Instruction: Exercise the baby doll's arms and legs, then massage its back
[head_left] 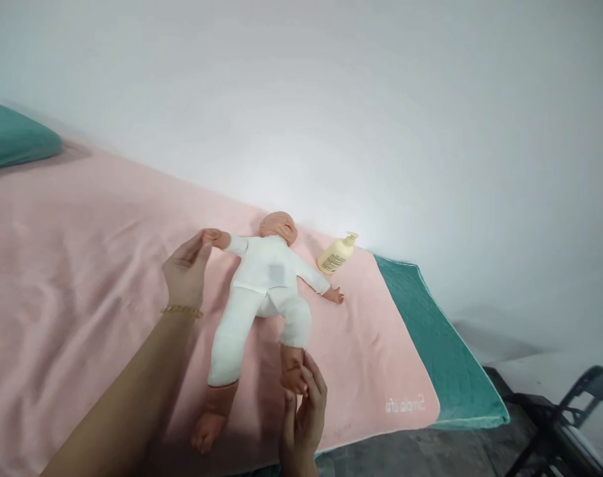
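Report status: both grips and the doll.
Left grip on doll hand. Right grip touching doll foot. Doll lying on pink blanket. Pump bottle nearby, not blocking.

— Please, what is held?
— The left hand (185,271) pinches a doll (269,268) by its small hand (220,239); the right hand (305,424) holds one bare foot (292,364); the doll wears white, and it lies on a pink blanket (117,245).
— And what is around?
— A yellow pump bottle (335,256) is near its arm; green cloth (425,331) shows beyond the blanket; a black chair (567,414) stands at lower right.
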`<state>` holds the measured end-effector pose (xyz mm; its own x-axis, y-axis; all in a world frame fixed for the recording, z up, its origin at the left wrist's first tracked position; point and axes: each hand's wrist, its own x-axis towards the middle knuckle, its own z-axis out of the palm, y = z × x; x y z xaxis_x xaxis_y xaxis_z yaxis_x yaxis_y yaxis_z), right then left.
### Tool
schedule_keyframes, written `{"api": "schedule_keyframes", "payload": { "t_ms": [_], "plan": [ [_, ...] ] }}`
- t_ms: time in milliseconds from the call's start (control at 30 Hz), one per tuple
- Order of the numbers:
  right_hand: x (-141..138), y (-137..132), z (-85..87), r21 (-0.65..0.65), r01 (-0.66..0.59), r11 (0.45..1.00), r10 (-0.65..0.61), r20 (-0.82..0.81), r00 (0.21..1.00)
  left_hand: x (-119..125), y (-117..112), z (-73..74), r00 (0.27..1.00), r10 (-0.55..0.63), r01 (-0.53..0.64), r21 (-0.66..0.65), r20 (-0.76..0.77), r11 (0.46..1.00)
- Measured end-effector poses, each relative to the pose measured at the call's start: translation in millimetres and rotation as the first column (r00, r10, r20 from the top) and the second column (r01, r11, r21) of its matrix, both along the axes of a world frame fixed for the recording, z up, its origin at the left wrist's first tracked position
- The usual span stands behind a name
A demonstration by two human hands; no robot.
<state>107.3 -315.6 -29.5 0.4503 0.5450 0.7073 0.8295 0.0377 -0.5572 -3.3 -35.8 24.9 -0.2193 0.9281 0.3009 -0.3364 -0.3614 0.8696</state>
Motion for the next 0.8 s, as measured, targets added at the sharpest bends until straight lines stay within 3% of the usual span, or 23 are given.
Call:
{"api": "schedule_keyframes", "payload": {
  "t_ms": [67,133,233,300,367,567,667,800],
  "plan": [
    [7,16,16.6,0.017,-0.018,1.000,0.018,0.016,1.000,6,-9,2.0,0.988,-0.030,0.048,0.114,-0.150,0.992],
    [14,32,31.8,0.024,-0.026,0.999,0.025,0.024,0.999,12,-15,0.2,0.944,-0.055,0.153,0.283,-0.324,0.947],
    [24,56,48.2,0.028,-0.051,0.998,0.050,0.023,0.998,16,-16,-5.2,0.840,-0.025,0.350,0.506,-0.542,0.788],
    [29,68,53.7,0.028,-0.076,0.997,0.075,0.021,0.997,16,-12,-8.4,0.758,0.013,0.455,0.543,-0.652,0.706],
    [33,77,55.7,0.028,-0.089,0.996,0.088,0.011,0.996,16,-9,-10.6,0.700,0.037,0.508,0.534,-0.713,0.676],
    [34,84,57.2,0.010,-0.067,0.998,0.067,-0.056,0.996,16,-7,-12.7,0.667,-0.048,0.553,0.451,-0.744,0.700],
    [31,77,58.3,0.003,-0.071,0.997,0.072,-0.079,0.994,13,-8,-10.2,0.714,-0.190,0.548,0.368,-0.674,0.751],
    [27,53,53.2,0.003,-0.080,0.997,0.080,-0.050,0.996,3,-9,-3.8,0.827,-0.384,0.486,0.178,-0.411,0.856]
  ]
}}
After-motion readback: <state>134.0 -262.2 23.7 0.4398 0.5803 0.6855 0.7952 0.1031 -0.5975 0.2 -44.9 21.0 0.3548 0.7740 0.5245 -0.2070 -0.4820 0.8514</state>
